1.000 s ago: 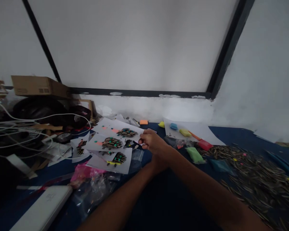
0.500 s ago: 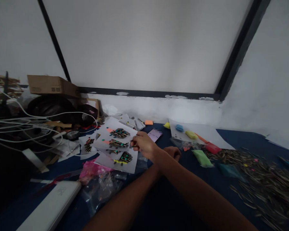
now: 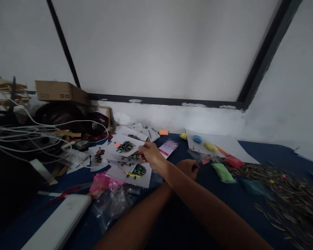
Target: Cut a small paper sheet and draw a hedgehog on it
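A: From the head view, where are the hands?

B: The forearms cross, right over left. The right hand [image 3: 152, 156] reaches across to the papers, and the left hand [image 3: 188, 168] lies to its right, over the blue desk [image 3: 261, 149].

A: And the fingers?

B: The right ones are pinched on the right edge of a white sheet [image 3: 111, 148]. The left ones are curled; whether they grip anything I can't make out.

A: What's on that sheet?

B: A cluster of dark striped pieces [image 3: 125, 147] with bits of green, and an orange patch at its left. It overlaps other papers; the lower sheet [image 3: 146, 182] nearer the person shows a similar cluster with a yellow strip.

A: What's near the left hand?

B: A flat pale-purple thing [image 3: 165, 150], partly blurred, just beyond it. Farther right lie a green packet [image 3: 223, 173], a red-and-orange tool [image 3: 234, 161] and a broad heap of seed-like pieces [image 3: 287, 194].

A: And on the other side?

B: A pink bag [image 3: 103, 183] beside crumpled clear plastic [image 3: 114, 203], then a white slab [image 3: 59, 222] and tangled white cables [image 3: 23, 133].
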Demonstrator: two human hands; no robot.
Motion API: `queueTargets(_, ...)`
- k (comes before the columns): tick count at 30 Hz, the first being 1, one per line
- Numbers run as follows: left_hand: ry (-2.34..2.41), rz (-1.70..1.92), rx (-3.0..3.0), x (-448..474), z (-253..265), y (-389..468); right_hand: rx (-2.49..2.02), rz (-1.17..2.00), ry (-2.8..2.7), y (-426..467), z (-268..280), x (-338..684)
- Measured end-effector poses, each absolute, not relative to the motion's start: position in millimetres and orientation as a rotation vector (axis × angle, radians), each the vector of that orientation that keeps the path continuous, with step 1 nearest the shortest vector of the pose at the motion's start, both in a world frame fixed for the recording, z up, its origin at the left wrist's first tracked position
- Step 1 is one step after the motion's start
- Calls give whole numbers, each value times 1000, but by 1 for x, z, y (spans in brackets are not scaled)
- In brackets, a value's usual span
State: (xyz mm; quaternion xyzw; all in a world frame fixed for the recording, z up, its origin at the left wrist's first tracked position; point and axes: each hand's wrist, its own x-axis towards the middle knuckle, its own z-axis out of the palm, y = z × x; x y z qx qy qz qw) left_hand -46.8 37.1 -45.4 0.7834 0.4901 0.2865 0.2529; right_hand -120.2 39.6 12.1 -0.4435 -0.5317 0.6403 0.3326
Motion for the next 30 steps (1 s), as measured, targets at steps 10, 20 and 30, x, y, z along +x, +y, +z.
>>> queueTargets(10, 1376, 738, 2129, -47, -36, 30, -1174, 1546, -1429, 33, 13, -118)
queueTargets(20, 1409, 716, 2103, -46, -30, 28, -1158, 1416, -1543, 39, 3, -123)
queueTargets(30, 1409, 753, 2107, -45, -36, 29, -1130, 1348, -1688, 50, -9, -125)
